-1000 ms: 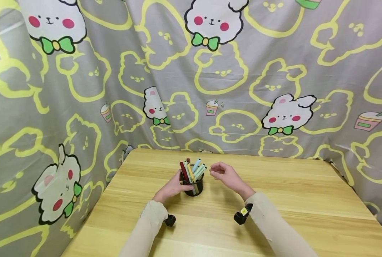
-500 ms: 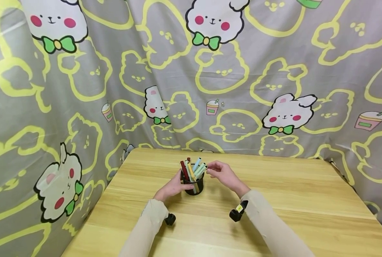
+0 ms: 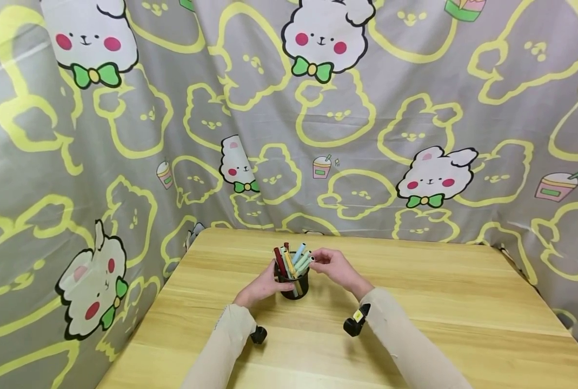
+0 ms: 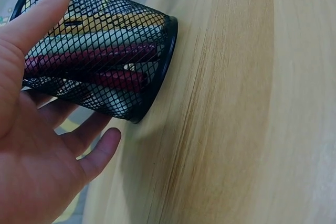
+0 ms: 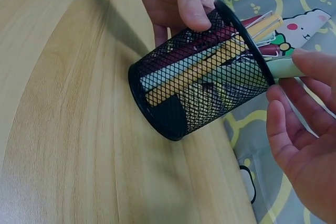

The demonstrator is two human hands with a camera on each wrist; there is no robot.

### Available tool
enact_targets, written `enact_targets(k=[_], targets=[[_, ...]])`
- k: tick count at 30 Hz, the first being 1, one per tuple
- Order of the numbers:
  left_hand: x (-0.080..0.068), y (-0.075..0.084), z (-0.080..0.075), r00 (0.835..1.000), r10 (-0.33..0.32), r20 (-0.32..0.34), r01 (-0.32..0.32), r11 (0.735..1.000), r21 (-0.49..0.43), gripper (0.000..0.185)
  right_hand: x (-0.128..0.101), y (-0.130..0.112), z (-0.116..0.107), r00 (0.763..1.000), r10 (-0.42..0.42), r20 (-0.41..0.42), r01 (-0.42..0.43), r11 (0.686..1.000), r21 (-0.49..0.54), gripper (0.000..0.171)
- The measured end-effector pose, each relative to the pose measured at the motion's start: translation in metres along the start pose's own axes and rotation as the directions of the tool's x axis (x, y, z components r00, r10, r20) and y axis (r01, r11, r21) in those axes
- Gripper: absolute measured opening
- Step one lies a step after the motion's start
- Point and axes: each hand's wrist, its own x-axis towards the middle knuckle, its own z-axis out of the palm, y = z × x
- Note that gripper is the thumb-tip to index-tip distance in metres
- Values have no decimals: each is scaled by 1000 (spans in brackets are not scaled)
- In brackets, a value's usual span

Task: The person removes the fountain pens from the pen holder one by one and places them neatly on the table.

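Note:
A black mesh pen holder [image 3: 298, 292] stands upright on the wooden table, filled with several pens in dark red, yellow, light blue and pale green. My left hand [image 3: 260, 286] grips its left side, the thumb across the near mesh and the fingers behind, as the left wrist view shows. At the rim's right side my right hand [image 3: 336, 267] pinches the upper end of a pale green pen [image 5: 284, 67] between thumb and fingers. That pen's lower part is still inside the mesh holder. White clips show on the yellow pen [image 5: 265, 27] and others.
The light wooden table [image 3: 415, 302] reaches to a grey curtain [image 3: 357, 119] with yellow outlines and cartoon rabbits at the back and left. A black wrist camera [image 3: 258, 334] sits below the left wrist, another black camera [image 3: 353, 326] below the right.
My right hand has moved left to the pen holder's rim and taken hold of a pale green pen. My left hand has stayed on the pen holder. The head view has shifted slightly.

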Motion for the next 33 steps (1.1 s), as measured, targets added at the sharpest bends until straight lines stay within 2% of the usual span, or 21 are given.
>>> enact_targets(k=[5,9,13,17,20,27,33], targets=[[-8,19,0,1000,25,17,-26,1000,18,76,-1,-2,0,1000,-8,15,9,1000,-17,27],[-8,21,1,999,38,24,-39,999,34,71,-2,-6,0,1000,-6,15,6,1000,-6,26],[-6,17,2,999,28,26,-29,999,32,71,0,6,0,1000,-14,-4,14,1000,-14,26],[2,1,3,1000,9,14,-9,999,32,75,0,7,-1,1000,-18,-16,18,1000,-18,25],[6,-10,4,1000,1,2,-1,999,36,76,-3,0,-2,1000,-12,-22,13,1000,21,25],[6,-14,1,1000,0,7,0,1000,22,75,-11,-32,-8,998,-61,-29,64,995,80,27],[6,-14,0,1000,-16,1,16,999,37,77,-5,-20,-16,996,-58,-67,65,992,105,30]])
